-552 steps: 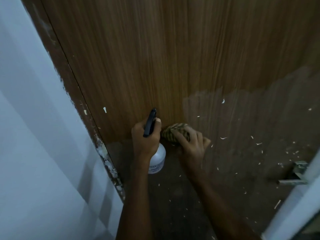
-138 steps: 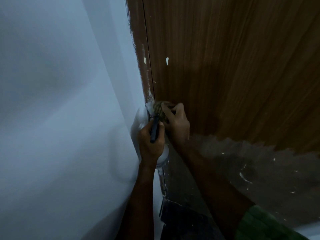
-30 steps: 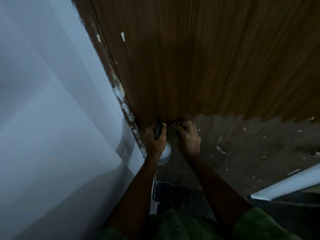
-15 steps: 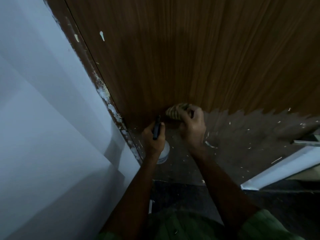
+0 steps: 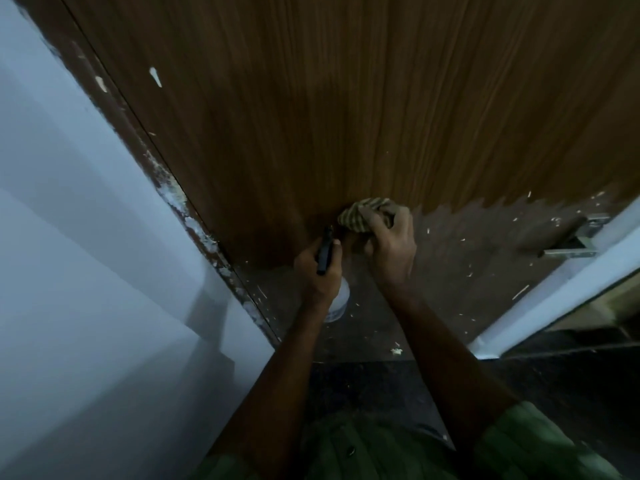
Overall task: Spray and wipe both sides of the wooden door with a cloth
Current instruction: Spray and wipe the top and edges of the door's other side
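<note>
Head view: spray bottle (image 5: 337,299), contents unclear

The person wears a green shirt (image 5: 398,452) with faint vertical stripes and a small dark button on its front, its short sleeve (image 5: 526,441) ending above the elbow, leaving both forearms bare down to the left hand (image 5: 320,271) and right hand (image 5: 393,242).

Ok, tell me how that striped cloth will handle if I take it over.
The striped cloth is probably floppy: it sits bunched and creased under the right hand against the wooden door. It likely feels light, since the fingers alone hold it up. Dampness cannot be told here.
</note>
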The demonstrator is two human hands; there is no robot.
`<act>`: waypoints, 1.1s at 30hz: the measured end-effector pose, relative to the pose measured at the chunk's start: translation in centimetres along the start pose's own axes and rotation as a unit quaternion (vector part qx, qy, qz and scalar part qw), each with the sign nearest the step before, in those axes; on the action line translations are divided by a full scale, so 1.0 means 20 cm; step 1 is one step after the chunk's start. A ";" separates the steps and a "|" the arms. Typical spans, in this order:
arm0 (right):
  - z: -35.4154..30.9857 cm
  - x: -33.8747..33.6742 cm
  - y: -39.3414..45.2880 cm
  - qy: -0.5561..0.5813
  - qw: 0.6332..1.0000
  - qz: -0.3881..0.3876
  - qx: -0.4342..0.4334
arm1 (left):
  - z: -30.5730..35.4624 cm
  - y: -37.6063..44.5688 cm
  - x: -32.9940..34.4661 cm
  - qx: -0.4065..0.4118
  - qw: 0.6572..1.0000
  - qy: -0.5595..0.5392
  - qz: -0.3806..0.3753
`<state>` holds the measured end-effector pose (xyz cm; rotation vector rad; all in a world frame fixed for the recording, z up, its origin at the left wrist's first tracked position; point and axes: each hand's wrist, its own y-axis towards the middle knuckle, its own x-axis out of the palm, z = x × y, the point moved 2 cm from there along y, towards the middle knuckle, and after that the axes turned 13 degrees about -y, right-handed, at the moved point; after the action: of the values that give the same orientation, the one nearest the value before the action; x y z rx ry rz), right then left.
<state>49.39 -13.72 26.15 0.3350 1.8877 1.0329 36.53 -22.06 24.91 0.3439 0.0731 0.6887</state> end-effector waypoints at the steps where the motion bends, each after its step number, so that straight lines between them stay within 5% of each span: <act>1: 0.01 0.02 -0.04 0.001 1.000 -0.014 -0.002 | 0.01 0.00 0.03 0.003 1.000 -0.001 -0.011; 6: 0.12 0.09 -0.30 0.022 0.990 -0.137 0.029 | 0.04 -0.01 0.11 0.035 0.998 -0.004 -0.044; 13: 0.08 -0.06 0.09 0.012 0.998 0.020 0.051 | 0.04 -0.02 0.21 0.010 0.998 -0.009 -0.057; 19: 0.24 0.03 -0.20 0.022 0.988 -0.149 0.027 | 0.09 0.00 0.33 0.021 0.999 -0.018 -0.037; 26: 0.38 -0.10 0.11 0.017 0.999 0.010 0.051 | 0.10 -0.01 0.47 0.036 0.999 -0.016 -0.032; 31: 0.54 0.00 -0.26 0.005 0.982 -0.187 0.022 | 0.09 -0.01 0.53 0.033 0.999 -0.016 -0.024; 33: 0.60 -0.05 -0.20 0.016 0.985 -0.166 0.033 | 0.11 -0.02 0.56 0.045 0.998 -0.019 -0.025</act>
<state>60.53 -10.49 20.98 0.0368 1.9281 0.7549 45.76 -15.85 27.31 0.4408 0.0759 0.6299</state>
